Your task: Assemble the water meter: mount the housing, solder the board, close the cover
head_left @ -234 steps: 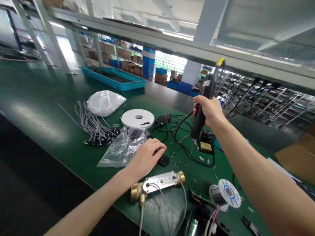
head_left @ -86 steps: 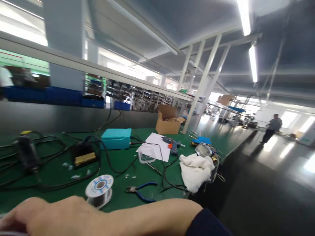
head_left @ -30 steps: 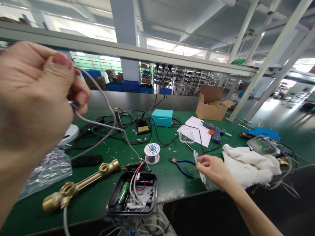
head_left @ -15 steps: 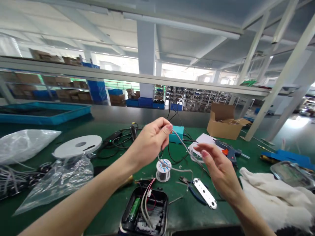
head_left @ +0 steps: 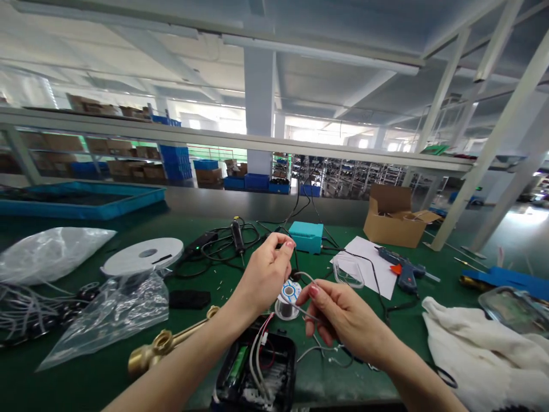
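Note:
My right hand (head_left: 343, 317) is closed round a thin grey cable (head_left: 305, 276), which bends in a small loop toward the left. Thumb and fingertips of my left hand (head_left: 269, 269) are pinched together just above and left of that loop; whatever they hold is too small to tell. Behind the cable stands a spool of solder wire (head_left: 286, 311). Below both hands lies an open black housing (head_left: 288, 375) with a green battery cell (head_left: 237, 366) and red, white and grey wires inside. My right hand hides most of the pliers and the white metal strip.
Left are a brass fitting (head_left: 160, 345), a plastic bag (head_left: 124, 306), a white reel (head_left: 128, 260) and a blue tray (head_left: 124, 210). A teal box (head_left: 305, 236) stands behind. Right are a glue gun (head_left: 407, 276), a white cloth (head_left: 458, 337) and a cardboard box (head_left: 392, 228).
My right hand has gone from open to closed on the cable, moving left and down. My left hand has dropped slightly, and the cable no longer visibly runs up to its fingertips.

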The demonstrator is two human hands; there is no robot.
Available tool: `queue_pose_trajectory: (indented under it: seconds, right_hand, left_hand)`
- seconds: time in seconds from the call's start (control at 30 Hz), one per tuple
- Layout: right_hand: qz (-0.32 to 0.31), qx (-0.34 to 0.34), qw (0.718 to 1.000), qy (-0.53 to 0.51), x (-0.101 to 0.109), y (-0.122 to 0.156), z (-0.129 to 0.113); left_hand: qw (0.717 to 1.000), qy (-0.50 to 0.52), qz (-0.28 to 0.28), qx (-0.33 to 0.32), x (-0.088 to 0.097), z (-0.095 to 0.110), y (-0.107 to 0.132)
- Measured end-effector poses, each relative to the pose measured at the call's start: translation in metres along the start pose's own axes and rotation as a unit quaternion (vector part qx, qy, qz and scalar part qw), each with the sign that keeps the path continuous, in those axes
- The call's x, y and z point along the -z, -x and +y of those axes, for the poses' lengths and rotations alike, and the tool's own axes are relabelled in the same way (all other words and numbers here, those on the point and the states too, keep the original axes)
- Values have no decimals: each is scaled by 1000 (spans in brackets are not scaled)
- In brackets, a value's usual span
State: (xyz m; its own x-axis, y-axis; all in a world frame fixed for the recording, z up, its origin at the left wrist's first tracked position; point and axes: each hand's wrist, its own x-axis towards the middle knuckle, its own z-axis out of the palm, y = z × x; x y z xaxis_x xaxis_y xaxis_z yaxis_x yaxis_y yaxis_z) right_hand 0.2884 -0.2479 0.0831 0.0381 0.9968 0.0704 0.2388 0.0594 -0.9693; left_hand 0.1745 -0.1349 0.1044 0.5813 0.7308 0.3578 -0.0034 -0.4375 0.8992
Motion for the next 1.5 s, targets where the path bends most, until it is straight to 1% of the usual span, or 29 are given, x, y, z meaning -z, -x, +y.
queue_pose_trajectory:
  seconds: [0.1, 0.17, 0.27, 0.3, 0.33, 0.37, 0.4, 0.47, 0.5, 0.53, 0.6, 0.63, 0.67, 0.73, 0.83, 0.97, 1.07, 1.23, 1.3, 1.37, 1.5]
  right_hand:
    - [-15, 1, 1000, -17, -1, 4, 5]
    - [-6, -13, 998, -58, -2, 5, 9]
    - [42, -44, 991, -122, -2, 10, 15]
    - [64, -44, 989, -127, -3, 12, 18]
    - [84, -39, 988, -122, -5, 15, 21]
    - [100, -35, 988, -109, -8, 18, 24]
    - [109, -30, 990, -87, -11, 22, 28]
    - [116, -14, 993, -14, -19, 29, 36]
    - [115, 4, 993, 33, -23, 32, 41]
    - [109, 28, 990, 86, -26, 35, 45]
    - [92, 80, 975, 185, -31, 40, 55]
    - [84, 100, 966, 225, -32, 41, 59]
    - [72, 114, 957, 257, -33, 42, 63]
    - [59, 129, 941, 309, -32, 44, 69]
    - [39, 137, 921, 363, -30, 44, 74]
    - [24, 142, 900, 412, -28, 43, 78]
    - [23, 151, 875, 460, -30, 43, 81]
    - [67, 199, 812, 545, -34, 41, 82]
    - [82, 219, 793, 563, -35, 40, 81]
    - [88, 227, 784, 571, -36, 40, 80]
    - [96, 231, 777, 578, -36, 42, 78]
  left_hand:
    - [1000, 9, 19, 16, 0, -12, 0]
    - [998, 32, 36, 27, 2, -21, 6]
    - [992, 53, 108, 43, 7, -31, 27]
    - [990, 44, 124, 59, 8, -33, 37]
    - [988, 31, 123, 83, 8, -34, 48]
    - [988, 22, 96, 117, 6, -35, 58]
    - [986, 35, 49, 153, 4, -36, 68]
    - [972, 120, -29, 200, -5, -37, 84]
    - [958, 180, -55, 215, -11, -38, 89]
    - [942, 242, -64, 225, -16, -39, 92]
    - [906, 342, -51, 245, -24, -41, 93]
    - [891, 374, -37, 257, -26, -43, 93]
    - [879, 395, -27, 267, -28, -44, 92]
    - [864, 417, -22, 282, -28, -47, 90]
    - [851, 433, -27, 297, -27, -52, 89]
    - [838, 442, -19, 319, -28, -56, 90]
    - [825, 457, -15, 332, -30, -59, 90]
    - [812, 480, -3, 333, -31, -64, 90]
    - [805, 489, -3, 335, -30, -67, 89]
    - [796, 499, -2, 342, -30, -70, 90]
    - [781, 520, -2, 345, -30, -75, 91]
